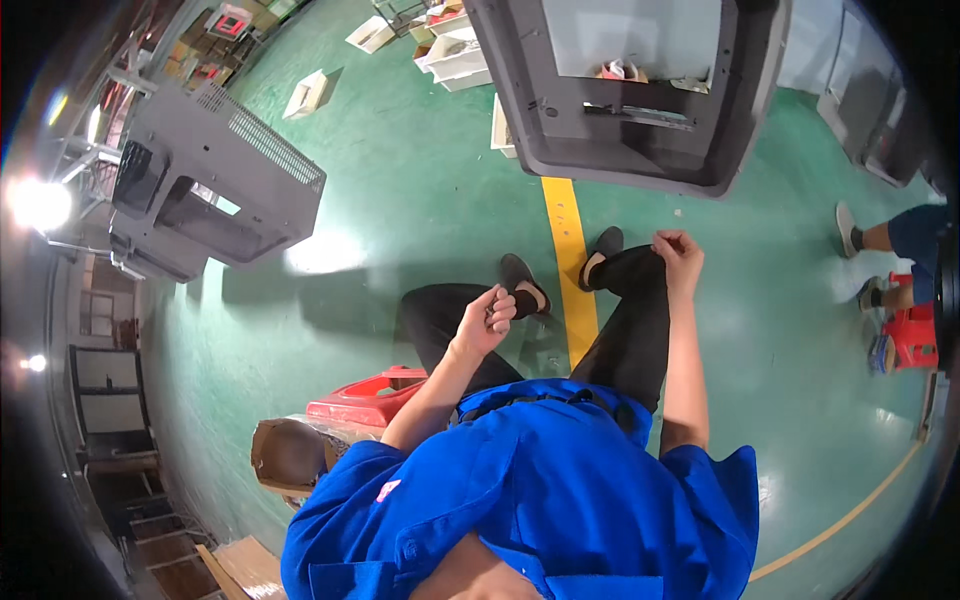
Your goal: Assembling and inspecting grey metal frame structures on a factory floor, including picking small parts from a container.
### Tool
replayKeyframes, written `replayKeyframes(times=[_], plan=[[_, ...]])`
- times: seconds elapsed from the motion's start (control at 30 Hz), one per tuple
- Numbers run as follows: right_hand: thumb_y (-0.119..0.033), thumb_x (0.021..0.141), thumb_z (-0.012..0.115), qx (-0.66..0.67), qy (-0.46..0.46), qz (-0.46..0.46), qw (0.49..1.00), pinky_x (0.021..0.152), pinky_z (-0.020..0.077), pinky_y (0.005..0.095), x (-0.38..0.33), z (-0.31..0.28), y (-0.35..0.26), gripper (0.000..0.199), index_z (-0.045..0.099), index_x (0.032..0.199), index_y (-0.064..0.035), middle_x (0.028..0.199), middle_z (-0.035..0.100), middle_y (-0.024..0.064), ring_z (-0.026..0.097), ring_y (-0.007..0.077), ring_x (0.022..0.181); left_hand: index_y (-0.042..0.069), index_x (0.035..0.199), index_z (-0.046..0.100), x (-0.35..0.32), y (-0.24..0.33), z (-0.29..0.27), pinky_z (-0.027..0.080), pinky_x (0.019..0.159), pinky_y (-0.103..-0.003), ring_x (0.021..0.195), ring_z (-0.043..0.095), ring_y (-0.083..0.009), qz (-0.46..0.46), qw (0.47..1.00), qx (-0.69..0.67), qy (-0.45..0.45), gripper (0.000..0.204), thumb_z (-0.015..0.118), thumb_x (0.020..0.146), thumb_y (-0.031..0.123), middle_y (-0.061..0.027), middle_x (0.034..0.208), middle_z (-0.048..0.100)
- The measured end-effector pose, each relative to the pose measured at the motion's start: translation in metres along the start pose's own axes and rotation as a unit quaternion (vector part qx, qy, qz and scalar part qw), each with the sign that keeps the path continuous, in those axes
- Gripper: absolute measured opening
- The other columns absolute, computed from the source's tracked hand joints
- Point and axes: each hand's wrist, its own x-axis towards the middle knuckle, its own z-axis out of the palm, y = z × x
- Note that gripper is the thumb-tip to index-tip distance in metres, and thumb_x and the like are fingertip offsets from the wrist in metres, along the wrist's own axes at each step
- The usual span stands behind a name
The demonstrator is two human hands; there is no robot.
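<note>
I sit on a red plastic stool (365, 400) in a blue shirt and black trousers, legs stretched over the green floor. My left hand (485, 320) hovers above my left thigh with the fingers curled in; whether it pinches something small is unclear. My right hand (680, 255) rests on my right knee, fingers closed, nothing visible in it. A large grey plastic housing (620, 150) stands just beyond my feet. A second grey housing with a vented panel (230, 170) stands to the left.
A yellow floor line (568, 240) runs between my feet. An open cardboard box (285, 450) sits at my left hip. Another person's legs (890, 240) and a red stool (915, 335) are at the right. White boxes (455, 55) lie farther back.
</note>
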Motion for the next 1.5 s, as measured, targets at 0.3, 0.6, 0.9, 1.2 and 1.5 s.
replayKeyframes(times=[0.3,0.6,0.9,1.2,1.5], plan=[[0.000,0.076,0.065,-0.007,0.064,0.019,0.998,0.065,0.0477,0.0222,-0.002,-0.004,-0.014,0.009,0.064,0.083,0.0042,0.074,0.064,0.0053,0.061,0.0098,0.069,0.007,0.081,0.049,-0.049,-0.059,-0.024,0.025,0.042,-0.020,0.053,0.031,-0.0064,-0.108,0.985,-0.131,0.031,0.023,0.039,0.098,0.019,0.0015,0.072,0.039],[-0.002,0.078,0.066,0.031,0.043,-0.046,0.998,0.063,0.0462,0.0227,0.008,0.007,-0.036,0.008,0.063,0.082,0.0040,0.073,0.063,0.0037,0.059,0.0094,0.068,-0.001,0.089,0.051,-0.048,-0.067,-0.039,0.045,0.066,-0.026,0.073,0.047,-0.0156,-0.193,0.971,-0.092,0.110,0.020,0.041,0.096,0.016,-0.0076,0.083,0.048],[-0.001,0.073,0.067,-0.151,-0.098,-0.072,0.981,0.069,0.0487,0.0263,0.015,0.067,-0.053,0.012,0.063,0.084,0.0035,0.092,0.066,0.0096,0.063,0.0147,0.075,-0.007,0.104,0.048,-0.051,-0.072,-0.059,0.046,0.083,-0.031,0.087,0.053,-0.0215,-0.026,0.965,0.254,0.058,0.017,0.039,0.095,0.005,-0.0122,0.089,0.053],[0.002,0.061,0.067,-0.414,-0.170,-0.295,0.844,0.084,0.0464,0.0374,0.007,0.129,-0.061,0.009,0.060,0.067,0.0006,0.111,0.061,0.0164,0.055,0.0337,0.098,-0.003,0.100,0.052,-0.037,-0.070,-0.101,0.047,0.074,-0.031,0.077,0.054,-0.0203,-0.067,0.987,0.149,0.012,0.021,0.042,0.095,0.014,-0.0099,0.085,0.055],[-0.001,0.061,0.064,-0.470,-0.165,-0.337,0.799,0.083,0.0469,0.0375,0.006,0.142,-0.051,0.004,0.060,0.060,-0.0018,0.116,0.062,0.0060,0.056,0.0309,0.096,-0.003,0.093,0.057,-0.038,-0.075,-0.102,0.050,0.079,-0.037,0.083,0.059,-0.0244,0.031,0.946,0.321,0.013,0.023,0.046,0.093,0.017,-0.0129,0.084,0.059]])
